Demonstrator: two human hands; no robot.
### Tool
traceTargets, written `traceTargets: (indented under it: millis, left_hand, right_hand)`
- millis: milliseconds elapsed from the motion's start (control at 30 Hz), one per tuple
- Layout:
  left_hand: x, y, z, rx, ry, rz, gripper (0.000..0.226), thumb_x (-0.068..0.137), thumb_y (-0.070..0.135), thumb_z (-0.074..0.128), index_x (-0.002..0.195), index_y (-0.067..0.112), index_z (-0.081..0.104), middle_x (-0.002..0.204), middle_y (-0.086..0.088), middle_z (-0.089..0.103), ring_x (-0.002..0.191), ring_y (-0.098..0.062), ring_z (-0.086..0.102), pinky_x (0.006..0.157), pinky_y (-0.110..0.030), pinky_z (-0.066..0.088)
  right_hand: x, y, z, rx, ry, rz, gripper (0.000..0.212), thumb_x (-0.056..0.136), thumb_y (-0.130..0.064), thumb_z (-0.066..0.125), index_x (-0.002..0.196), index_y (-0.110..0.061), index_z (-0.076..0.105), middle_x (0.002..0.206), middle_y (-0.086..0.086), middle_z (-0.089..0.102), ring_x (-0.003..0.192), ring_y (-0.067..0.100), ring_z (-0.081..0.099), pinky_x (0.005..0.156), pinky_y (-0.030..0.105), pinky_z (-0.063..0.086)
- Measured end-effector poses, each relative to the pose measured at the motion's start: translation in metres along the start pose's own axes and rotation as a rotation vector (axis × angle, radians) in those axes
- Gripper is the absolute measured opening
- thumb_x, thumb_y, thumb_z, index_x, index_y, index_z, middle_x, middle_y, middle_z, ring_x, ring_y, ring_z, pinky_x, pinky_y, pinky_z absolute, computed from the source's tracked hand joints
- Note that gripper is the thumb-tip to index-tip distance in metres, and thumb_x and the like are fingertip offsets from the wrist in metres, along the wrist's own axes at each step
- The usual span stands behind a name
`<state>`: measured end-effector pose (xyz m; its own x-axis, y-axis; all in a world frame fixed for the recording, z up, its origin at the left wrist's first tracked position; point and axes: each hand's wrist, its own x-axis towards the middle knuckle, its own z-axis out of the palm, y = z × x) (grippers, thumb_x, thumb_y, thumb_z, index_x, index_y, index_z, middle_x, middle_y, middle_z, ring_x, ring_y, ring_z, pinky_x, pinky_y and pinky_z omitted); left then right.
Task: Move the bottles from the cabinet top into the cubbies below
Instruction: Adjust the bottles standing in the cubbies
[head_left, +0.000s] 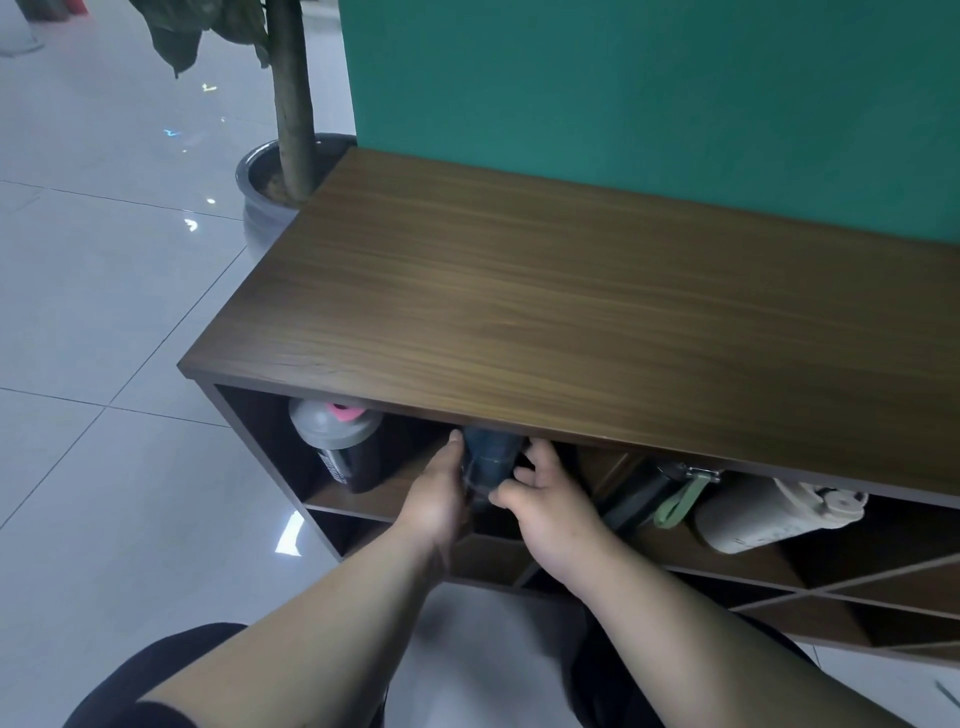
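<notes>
Both hands reach under the front edge of the wooden cabinet top (571, 312); the left hand (436, 499) and the right hand (550, 504) have their fingers clamped on either side of a dark blue bottle (491, 457), which sits at the mouth of an upper cubby; in the cubby to its left stands a grey-lidded shaker bottle (340, 447), tilted; to the right lie a dark bottle (644, 493) with a green strap and a pale bottle (763, 512) on its side.
</notes>
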<state>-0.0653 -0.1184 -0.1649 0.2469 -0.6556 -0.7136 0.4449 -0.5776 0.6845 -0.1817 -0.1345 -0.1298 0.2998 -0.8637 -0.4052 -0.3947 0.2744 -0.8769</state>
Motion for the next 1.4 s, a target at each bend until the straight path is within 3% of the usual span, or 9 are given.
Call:
traceTargets:
  millis: [167, 267, 367, 500, 600, 733, 933, 1167, 1400]
  left_hand:
    - [-0.015, 0.002, -0.006, 0.0, 0.027, -0.031, 0.037, 0.103, 0.056, 0.037, 0.123, 0.033, 0.057, 0.102, 0.008, 0.065, 0.123, -0.026, 0.059, 0.116, -0.05, 0.036]
    - [-0.026, -0.003, -0.023, -0.084, 0.082, -0.088, 0.058, 0.101, 0.053, 0.045, 0.147, 0.019, 0.049, 0.138, -0.013, 0.057, 0.127, -0.032, 0.055, 0.107, -0.044, 0.043]
    - [-0.03, -0.009, -0.054, -0.135, 0.229, -0.037, 0.049, 0.099, 0.05, 0.051, 0.135, 0.019, 0.059, 0.125, -0.011, 0.064, 0.099, -0.024, 0.062, 0.089, -0.04, 0.048]
    - [-0.029, 0.001, -0.087, -0.232, 0.322, 0.071, 0.045, 0.091, 0.051, 0.048, 0.108, 0.016, 0.071, 0.104, -0.009, 0.075, 0.09, -0.026, 0.07, 0.073, -0.035, 0.054]
    - [-0.006, 0.001, -0.095, -0.232, 0.379, 0.155, 0.067, 0.073, 0.065, 0.042, 0.119, 0.023, 0.067, 0.121, -0.01, 0.073, 0.11, -0.031, 0.068, 0.102, -0.05, 0.051]
    - [-0.018, 0.022, -0.093, -0.169, 0.392, 0.234, 0.074, 0.078, 0.063, 0.039, 0.143, 0.029, 0.05, 0.144, -0.001, 0.059, 0.134, -0.028, 0.052, 0.115, -0.053, 0.038]
    - [-0.015, 0.037, -0.099, -0.163, 0.35, 0.224, 0.054, 0.078, 0.064, 0.036, 0.115, 0.031, 0.057, 0.126, -0.004, 0.062, 0.123, -0.034, 0.053, 0.115, -0.056, 0.035]
    - [-0.012, 0.041, -0.103, -0.207, 0.338, 0.251, 0.028, 0.086, 0.05, 0.038, 0.083, 0.03, 0.057, 0.112, -0.009, 0.064, 0.11, -0.035, 0.059, 0.106, -0.054, 0.045]
    - [-0.002, 0.043, -0.109, -0.28, 0.333, 0.203, 0.068, 0.069, 0.073, 0.045, 0.112, 0.028, 0.07, 0.11, -0.003, 0.074, 0.104, -0.03, 0.068, 0.101, -0.052, 0.052]
  right_hand:
    - [-0.003, 0.009, -0.003, -0.07, 0.002, 0.087, 0.087, 0.078, -0.018, 0.062, 0.155, -0.029, 0.026, 0.146, -0.002, 0.046, 0.131, 0.018, 0.047, 0.109, 0.034, 0.036]
    - [-0.015, 0.018, 0.002, -0.281, -0.239, 0.233, 0.085, 0.081, -0.027, 0.063, 0.157, -0.023, 0.026, 0.154, 0.005, 0.046, 0.135, 0.019, 0.047, 0.11, 0.031, 0.036]
    - [-0.027, 0.018, 0.02, -0.371, -0.405, 0.206, 0.075, 0.091, -0.021, 0.064, 0.157, -0.021, 0.029, 0.155, -0.001, 0.043, 0.137, 0.013, 0.045, 0.11, 0.024, 0.035]
    - [-0.026, -0.005, 0.055, -0.327, -0.347, 0.042, 0.084, 0.082, -0.027, 0.065, 0.157, -0.03, 0.026, 0.157, -0.005, 0.04, 0.137, 0.007, 0.042, 0.116, 0.034, 0.036]
    - [-0.013, -0.036, 0.081, -0.243, -0.202, -0.002, 0.093, 0.073, -0.032, 0.063, 0.157, -0.03, 0.023, 0.15, -0.003, 0.045, 0.137, 0.012, 0.043, 0.116, 0.035, 0.032]
    - [0.01, -0.072, 0.102, -0.13, -0.098, 0.009, 0.039, 0.086, -0.005, 0.062, 0.117, -0.027, 0.051, 0.099, -0.012, 0.057, 0.101, 0.01, 0.05, 0.091, 0.025, 0.034]
    - [0.025, -0.087, 0.113, -0.257, -0.055, 0.102, 0.011, 0.085, -0.014, 0.063, 0.095, -0.015, 0.06, 0.112, 0.011, 0.064, 0.106, 0.03, 0.059, 0.095, 0.039, 0.043]
    - [0.031, -0.063, 0.12, -0.112, -0.077, 0.018, 0.048, 0.077, 0.013, 0.053, 0.105, -0.024, 0.059, 0.115, 0.006, 0.07, 0.11, 0.026, 0.063, 0.098, 0.037, 0.046]
    - [0.026, -0.046, 0.131, -0.003, -0.101, -0.008, 0.092, 0.057, -0.005, 0.052, 0.145, -0.033, 0.041, 0.137, -0.001, 0.059, 0.131, 0.018, 0.052, 0.112, 0.047, 0.041]
